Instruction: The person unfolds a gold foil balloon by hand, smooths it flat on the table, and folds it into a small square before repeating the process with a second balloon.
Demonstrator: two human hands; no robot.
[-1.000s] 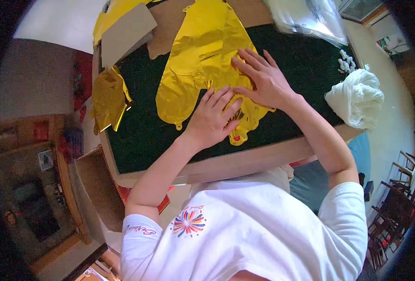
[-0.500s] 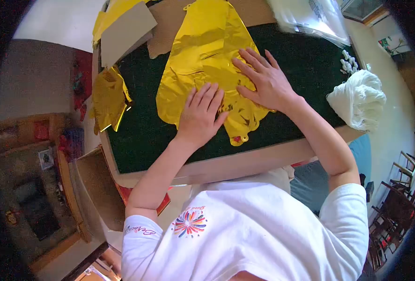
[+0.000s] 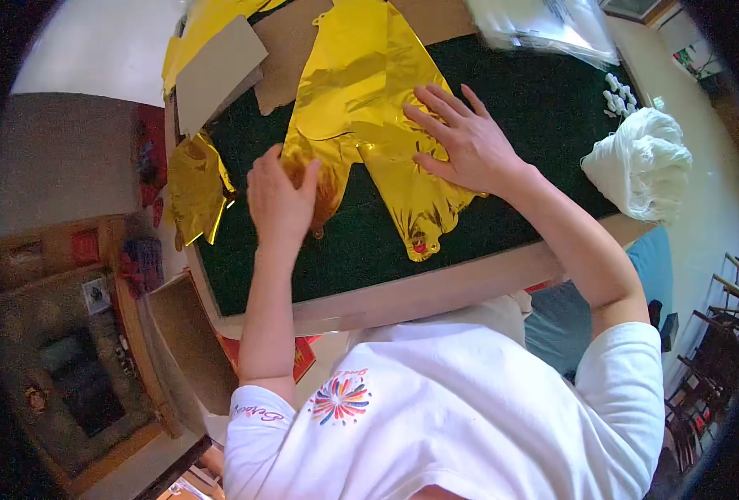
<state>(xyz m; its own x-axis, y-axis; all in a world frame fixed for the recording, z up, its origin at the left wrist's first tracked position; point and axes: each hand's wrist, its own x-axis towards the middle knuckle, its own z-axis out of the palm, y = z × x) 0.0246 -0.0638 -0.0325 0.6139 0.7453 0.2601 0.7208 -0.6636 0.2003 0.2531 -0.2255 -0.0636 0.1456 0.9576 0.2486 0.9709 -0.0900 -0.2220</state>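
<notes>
A flat gold foil balloon (image 3: 361, 83) lies on the dark green tabletop, its lower part split into two legs with a gap of green between them. My right hand (image 3: 469, 143) rests palm down on its right side, fingers spread. My left hand (image 3: 282, 196) is at the outer edge of the left leg, thumb apart from the bent fingers; its fingertips are partly hidden. The right leg ends in a small tab (image 3: 422, 247) with a red mark near the table's front edge.
Another crumpled gold foil piece (image 3: 196, 183) hangs at the table's left edge, below grey card (image 3: 219, 75). Clear plastic bags (image 3: 544, 29) lie at the back right. A white string bundle (image 3: 640, 162) and small white pieces (image 3: 619, 96) sit at the right edge.
My left hand has moved left from the middle of the balloon to its left edge. The left leg now lies apart from the right one. My right hand stays nearly in place.
</notes>
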